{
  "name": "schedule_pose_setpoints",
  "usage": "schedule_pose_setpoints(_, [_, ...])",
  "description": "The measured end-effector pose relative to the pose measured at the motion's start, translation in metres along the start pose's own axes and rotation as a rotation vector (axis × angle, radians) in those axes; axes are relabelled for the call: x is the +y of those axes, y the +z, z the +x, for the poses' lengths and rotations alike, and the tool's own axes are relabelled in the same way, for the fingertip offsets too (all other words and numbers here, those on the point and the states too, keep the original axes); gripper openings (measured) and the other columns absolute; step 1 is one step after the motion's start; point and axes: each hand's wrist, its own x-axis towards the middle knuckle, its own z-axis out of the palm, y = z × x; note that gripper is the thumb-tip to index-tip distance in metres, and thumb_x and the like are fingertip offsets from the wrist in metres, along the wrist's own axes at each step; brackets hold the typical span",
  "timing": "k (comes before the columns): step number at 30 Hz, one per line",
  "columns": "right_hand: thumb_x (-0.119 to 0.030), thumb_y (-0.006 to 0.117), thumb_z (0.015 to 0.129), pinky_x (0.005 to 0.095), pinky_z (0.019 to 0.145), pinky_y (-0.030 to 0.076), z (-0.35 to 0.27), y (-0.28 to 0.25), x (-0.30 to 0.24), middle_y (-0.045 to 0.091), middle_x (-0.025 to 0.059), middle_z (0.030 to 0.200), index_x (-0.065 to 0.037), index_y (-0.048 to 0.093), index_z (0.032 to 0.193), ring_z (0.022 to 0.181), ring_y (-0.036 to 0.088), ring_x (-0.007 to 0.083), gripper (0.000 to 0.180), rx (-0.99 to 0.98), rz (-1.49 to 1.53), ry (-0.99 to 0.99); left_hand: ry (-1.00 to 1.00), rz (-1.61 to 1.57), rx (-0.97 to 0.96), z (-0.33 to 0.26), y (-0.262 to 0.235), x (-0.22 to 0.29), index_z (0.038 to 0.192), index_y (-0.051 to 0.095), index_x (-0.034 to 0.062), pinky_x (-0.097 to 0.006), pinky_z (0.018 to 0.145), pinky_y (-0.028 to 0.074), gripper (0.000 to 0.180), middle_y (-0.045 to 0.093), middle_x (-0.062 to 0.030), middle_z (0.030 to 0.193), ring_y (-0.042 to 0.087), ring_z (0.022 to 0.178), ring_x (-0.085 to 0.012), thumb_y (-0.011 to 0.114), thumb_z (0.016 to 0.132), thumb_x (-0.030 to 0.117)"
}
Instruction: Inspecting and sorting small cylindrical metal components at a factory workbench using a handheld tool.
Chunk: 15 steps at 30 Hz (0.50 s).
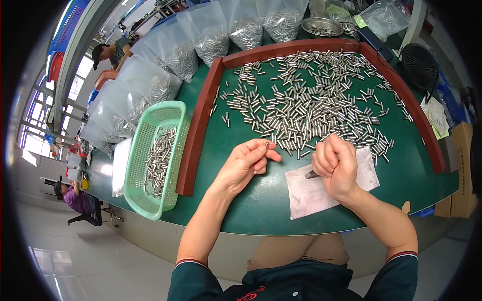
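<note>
Small shiny metal pins (311, 108) lie in a wide heap on the green tabletop (251, 200). Just in front of the heap, my left hand (241, 165) pinches one metal pin (267, 145) between thumb and forefinger. My right hand (339, 168) is closed in a fist around a tool (312, 175). Only its dark, flat tip shows below the fingers, so its kind cannot be made out. Under that hand lies a smudged white sheet (306, 200). The two hands are apart.
A reddish-brown wooden frame (201, 128) borders the heap. On the left stands a pale green basket (131, 175) partly filled with pins. Clear bags of pins (211, 42), a metal bowl (322, 27) and a black fan (419, 67) line the back. Two people work farther left.
</note>
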Motion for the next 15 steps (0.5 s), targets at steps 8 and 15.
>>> schedule_pose_setpoints(8, [-0.022, 0.035, 0.089, 0.0215, 0.036, 0.018, 0.001, -0.003, 0.001, 0.029, 0.0003, 0.044, -0.009, 0.028, 0.05, 0.038, 0.021, 0.0066, 0.041, -0.001, 0.015, 0.009, 0.134, 0.007, 0.135, 0.002, 0.001, 0.001, 0.072, 0.048, 0.0042, -0.019, 0.046, 0.03, 0.017, 0.051, -0.0049, 0.068, 0.036, 0.052, -0.0067, 0.046, 0.083, 0.018])
schedule_pose_setpoints(15, [-0.021, 0.034, 0.089, 0.0213, 0.036, 0.018, 0.001, -0.003, 0.0, 0.03, 0.0007, 0.044, -0.009, 0.028, 0.05, 0.039, 0.021, 0.0066, 0.041, 0.003, 0.02, 0.004, 0.741, 1.265, 0.202, 0.016, 0.02, -0.018, 0.09, 0.061, 0.004, -0.027, 0.049, 0.04, 0.02, 0.052, -0.0062, 0.057, 0.049, 0.05, -0.0147, 0.062, 0.07, 0.002])
